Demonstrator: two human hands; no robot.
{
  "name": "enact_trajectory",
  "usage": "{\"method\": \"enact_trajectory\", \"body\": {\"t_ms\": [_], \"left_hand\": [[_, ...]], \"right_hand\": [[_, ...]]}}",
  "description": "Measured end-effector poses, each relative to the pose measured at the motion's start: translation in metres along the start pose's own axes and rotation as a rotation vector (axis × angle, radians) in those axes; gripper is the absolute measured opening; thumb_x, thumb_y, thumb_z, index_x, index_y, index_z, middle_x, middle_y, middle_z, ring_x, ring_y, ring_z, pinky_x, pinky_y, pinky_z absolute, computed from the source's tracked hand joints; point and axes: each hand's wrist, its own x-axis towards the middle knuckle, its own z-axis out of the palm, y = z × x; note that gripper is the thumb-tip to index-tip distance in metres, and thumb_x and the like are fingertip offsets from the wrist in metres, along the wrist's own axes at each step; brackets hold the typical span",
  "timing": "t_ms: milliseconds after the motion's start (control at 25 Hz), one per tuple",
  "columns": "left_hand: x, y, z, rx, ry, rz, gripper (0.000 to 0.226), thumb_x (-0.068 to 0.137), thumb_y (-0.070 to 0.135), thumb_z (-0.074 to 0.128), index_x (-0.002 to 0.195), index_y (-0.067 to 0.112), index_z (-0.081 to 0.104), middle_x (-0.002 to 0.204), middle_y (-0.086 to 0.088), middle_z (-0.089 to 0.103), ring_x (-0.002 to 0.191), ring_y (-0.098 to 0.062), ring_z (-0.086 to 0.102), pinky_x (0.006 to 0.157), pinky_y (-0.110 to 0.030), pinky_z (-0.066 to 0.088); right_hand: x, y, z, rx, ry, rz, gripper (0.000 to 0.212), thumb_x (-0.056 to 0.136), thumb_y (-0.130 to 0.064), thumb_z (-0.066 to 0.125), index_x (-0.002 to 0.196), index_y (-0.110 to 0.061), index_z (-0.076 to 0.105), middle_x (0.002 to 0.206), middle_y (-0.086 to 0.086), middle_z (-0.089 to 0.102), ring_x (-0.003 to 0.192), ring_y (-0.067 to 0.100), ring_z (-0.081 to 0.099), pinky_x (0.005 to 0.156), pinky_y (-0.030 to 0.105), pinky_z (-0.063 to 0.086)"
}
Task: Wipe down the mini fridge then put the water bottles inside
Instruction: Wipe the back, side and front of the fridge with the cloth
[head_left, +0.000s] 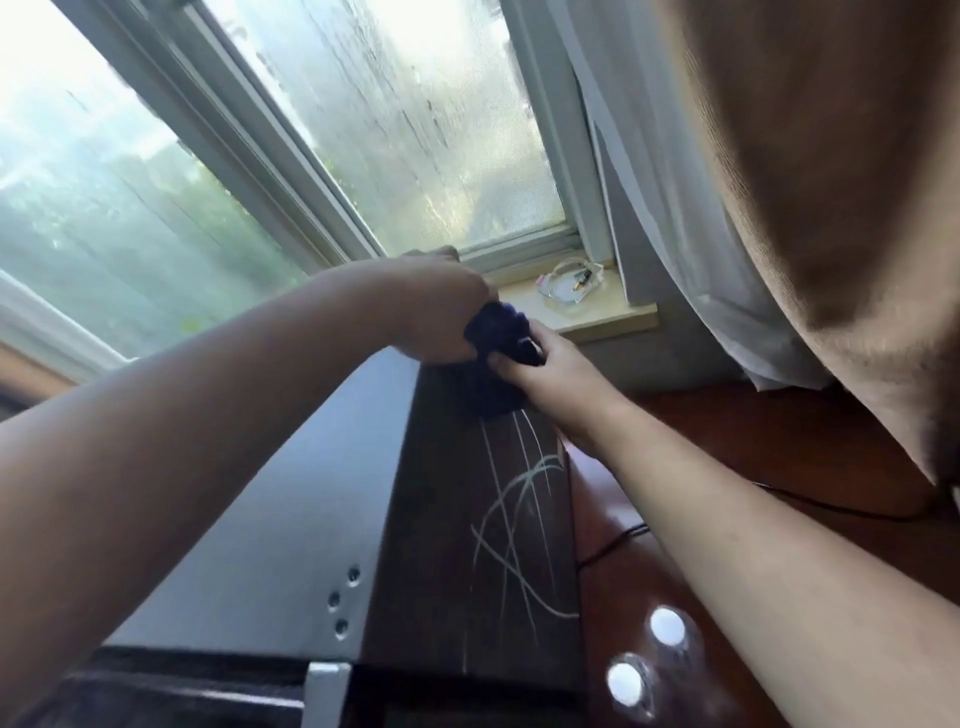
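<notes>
- two white bottle caps (666, 626) sit lowest in view, on water bottles standing on the reddish wood floor (810, 441) just beside the mini fridge
- mini fridge (270, 519) fills the lower left, with a grey top panel and a dark brown side face (498, 545) marked with pale scratch lines
- left hand (431, 306) is closed over the top of a dark blue cloth (498, 358) at the far corner of the fridge
- right hand (550, 364) grips the same cloth from the right, fingers curled into the fabric
- both hands touch each other around the cloth, which hangs against the brown side face
- a windowsill (597, 312) behind the hands holds a small clear plastic packet (571, 278)
- fogged window panes (415, 119) rise behind, with a sheer white curtain (675, 208) and a brown drape (831, 182) at right
- a black cord (613, 543) lies on the floor near the fridge
</notes>
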Motion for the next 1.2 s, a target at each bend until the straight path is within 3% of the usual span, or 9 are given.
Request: {"method": "enact_trajectory", "body": {"t_ms": [240,400,480,600,680,840,960,1040,1200], "left_hand": [[-0.077,0.093,0.016,0.022,-0.095,-0.013,0.030,0.088,0.050,0.057,0.108,0.029,0.062,0.089,0.009,0.059,0.114,-0.023,0.057,0.111,-0.037,0.033],[-0.115,0.146,0.028,0.066,-0.134,-0.155,0.026,0.095,0.035,0.051,0.117,0.028,0.063,0.109,0.009,0.067,0.123,-0.023,0.052,0.125,-0.046,0.009],[-0.130,0.171,0.031,0.094,-0.173,-0.238,0.029,0.098,0.025,0.044,0.122,0.024,0.060,0.118,0.004,0.066,0.127,-0.026,0.049,0.127,-0.048,0.004],[-0.141,0.213,0.045,0.037,-0.143,-0.376,0.043,0.098,0.020,0.038,0.137,0.011,0.054,0.134,-0.006,0.059,0.135,-0.033,0.046,0.128,-0.049,0.007],[-0.149,0.238,0.059,-0.075,0.055,-0.433,0.058,0.089,0.021,0.032,0.135,0.001,0.062,0.138,-0.015,0.063,0.132,-0.037,0.055,0.125,-0.048,0.023],[-0.176,0.296,0.096,-0.841,0.518,-0.647,0.040,0.092,0.021,0.060,0.130,0.014,0.071,0.138,-0.002,0.064,0.130,-0.016,0.058,0.115,-0.027,0.041],[-0.177,0.339,0.097,-1.919,0.441,-1.061,0.013,0.098,0.023,0.071,0.110,0.028,0.072,0.113,0.001,0.074,0.100,-0.011,0.073,0.084,-0.025,0.059],[-0.165,0.344,0.103,-2.440,0.420,-1.214,0.011,0.101,0.029,0.064,0.107,0.022,0.070,0.105,-0.001,0.079,0.096,-0.015,0.076,0.078,-0.028,0.060],[-0.148,0.336,0.137,-2.479,0.387,-1.322,0.036,0.087,0.031,0.079,0.118,0.016,0.071,0.116,0.004,0.072,0.111,-0.014,0.064,0.096,-0.031,0.048]], "right_hand": [[-0.103,0.026,0.000,-0.011,-0.182,0.110,0.042,0.087,0.001,0.065,0.120,-0.023,0.056,0.104,-0.001,0.071,0.091,0.006,0.066,0.078,0.019,0.051],[-0.152,0.040,0.013,0.074,-0.296,0.256,0.058,0.063,-0.026,0.064,0.117,-0.046,0.055,0.119,0.003,0.063,0.106,0.013,0.058,0.093,0.033,0.052],[-0.171,0.050,0.013,0.040,-0.343,0.288,0.066,0.067,-0.038,0.067,0.128,-0.056,0.049,0.137,0.000,0.058,0.125,0.014,0.057,0.108,0.044,0.049],[-0.192,0.060,0.010,-0.071,-0.343,0.189,0.074,0.081,-0.042,0.068,0.147,-0.050,0.036,0.148,-0.009,0.053,0.136,0.006,0.050,0.115,0.034,0.042],[-0.196,0.065,0.008,-0.085,-0.337,0.146,0.078,0.076,-0.037,0.066,0.148,-0.046,0.038,0.147,-0.010,0.055,0.137,0.005,0.051,0.116,0.035,0.042],[-0.191,0.066,-0.004,0.052,-0.370,0.264,0.064,0.075,-0.015,0.072,0.136,-0.028,0.054,0.128,-0.002,0.070,0.115,0.008,0.068,0.097,0.029,0.053],[-0.180,0.054,-0.008,0.143,-0.368,0.448,0.043,0.084,0.001,0.059,0.123,-0.018,0.056,0.111,0.006,0.068,0.098,0.017,0.067,0.079,0.037,0.057],[-0.175,0.042,-0.006,0.218,-0.383,0.511,0.034,0.081,-0.010,0.057,0.113,-0.020,0.059,0.103,0.003,0.068,0.101,0.018,0.066,0.081,0.041,0.058],[-0.178,0.018,0.005,0.088,-0.318,0.363,0.034,0.090,-0.038,0.073,0.117,-0.020,0.063,0.110,0.000,0.076,0.099,0.016,0.077,0.074,0.040,0.063]]}}
